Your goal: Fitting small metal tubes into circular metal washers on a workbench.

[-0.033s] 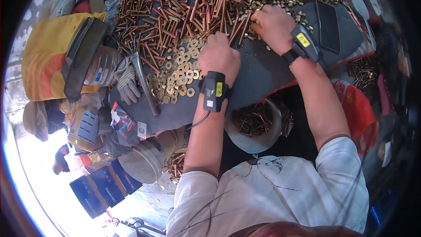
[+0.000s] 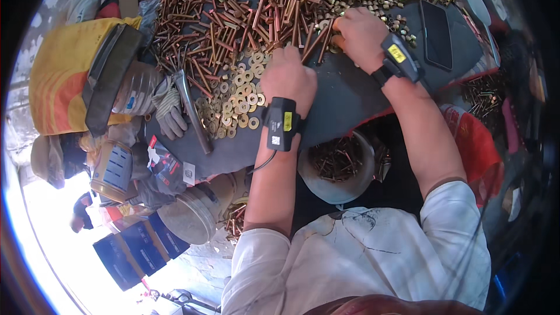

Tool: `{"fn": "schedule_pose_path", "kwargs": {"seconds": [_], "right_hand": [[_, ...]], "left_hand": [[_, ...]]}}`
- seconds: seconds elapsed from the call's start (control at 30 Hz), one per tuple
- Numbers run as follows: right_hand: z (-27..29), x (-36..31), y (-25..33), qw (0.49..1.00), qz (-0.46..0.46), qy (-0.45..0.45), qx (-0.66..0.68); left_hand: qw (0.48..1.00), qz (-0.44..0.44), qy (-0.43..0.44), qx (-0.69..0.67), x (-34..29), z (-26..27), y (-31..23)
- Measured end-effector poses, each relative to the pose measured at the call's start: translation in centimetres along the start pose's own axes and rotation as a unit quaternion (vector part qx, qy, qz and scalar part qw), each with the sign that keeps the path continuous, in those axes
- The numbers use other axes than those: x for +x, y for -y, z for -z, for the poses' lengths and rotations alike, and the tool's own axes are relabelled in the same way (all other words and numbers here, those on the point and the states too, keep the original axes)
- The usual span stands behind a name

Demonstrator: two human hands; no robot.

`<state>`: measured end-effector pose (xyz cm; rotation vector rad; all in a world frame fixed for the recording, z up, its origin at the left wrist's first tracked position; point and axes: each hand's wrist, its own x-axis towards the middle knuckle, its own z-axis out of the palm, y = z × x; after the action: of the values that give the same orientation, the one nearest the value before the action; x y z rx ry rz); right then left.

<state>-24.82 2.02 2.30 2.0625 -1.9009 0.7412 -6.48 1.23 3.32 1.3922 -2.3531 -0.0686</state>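
My left hand point(image 2: 289, 80) is closed, its fingertips at the lower edge of a heap of long copper-coloured bolts point(image 2: 256, 14). The back of the hand hides whatever its fingers hold. Just left of it lie flat brass-coloured washers point(image 2: 236, 100). My right hand point(image 2: 361, 38) is bent closed beside a few slanting bolts, with orange coverings on its thumb and a finger. What its fingertips pinch is too small to make out. Small brass-coloured nuts point(image 2: 373, 1) are scattered beyond and right of that hand. Both wrists carry strapped black devices.
A dark phone point(image 2: 436, 35) lies right of the nuts. On the left are a metal bar point(image 2: 192, 111), a grey striped glove point(image 2: 169, 108) and a yellow bag point(image 2: 73, 76). Below the table edge stands a pale bucket point(image 2: 335, 189) with bolts inside.
My left hand has shifted slightly left and turned a little. The right hand has moved slightly left, and its fingers have drawn closer together.
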Motion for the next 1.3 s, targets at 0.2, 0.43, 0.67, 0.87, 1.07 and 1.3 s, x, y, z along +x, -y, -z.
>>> {"fn": "schedule_pose_path", "kwargs": {"seconds": [0.2, 0.43, 0.67, 0.87, 1.07, 1.3], "right_hand": [[-0.5, 0.2, 0.9, 0.999, -0.022, -0.023, 0.033], [2.2, 1.4, 3.6, 0.836, -0.265, 0.058, 0.477], [2.8, 1.4, 4.3, 0.652, -0.265, 0.127, 0.699], [2.6, 1.6, 5.1, 0.616, -0.279, 0.061, 0.735], [2.1, 1.5, 5.1, 0.648, -0.221, 0.127, 0.718], [2.0, 3.7, -1.6, 0.967, -0.232, 0.007, 0.108]], "left_hand": [[0.996, 0.047, 0.075, 0.020, -1.6, 2.2, 2.6], [0.998, 0.009, -0.006, -0.066, -1.8, 1.8, 4.4], [0.716, 0.265, 0.063, -0.643, -1.8, 2.3, 3.4], [0.662, 0.255, 0.088, -0.699, -1.8, 1.2, 4.5], [0.580, 0.240, 0.110, -0.771, -1.4, 0.7, 4.3], [0.601, 0.255, 0.064, -0.755, -1.4, 1.0, 5.3]]}}
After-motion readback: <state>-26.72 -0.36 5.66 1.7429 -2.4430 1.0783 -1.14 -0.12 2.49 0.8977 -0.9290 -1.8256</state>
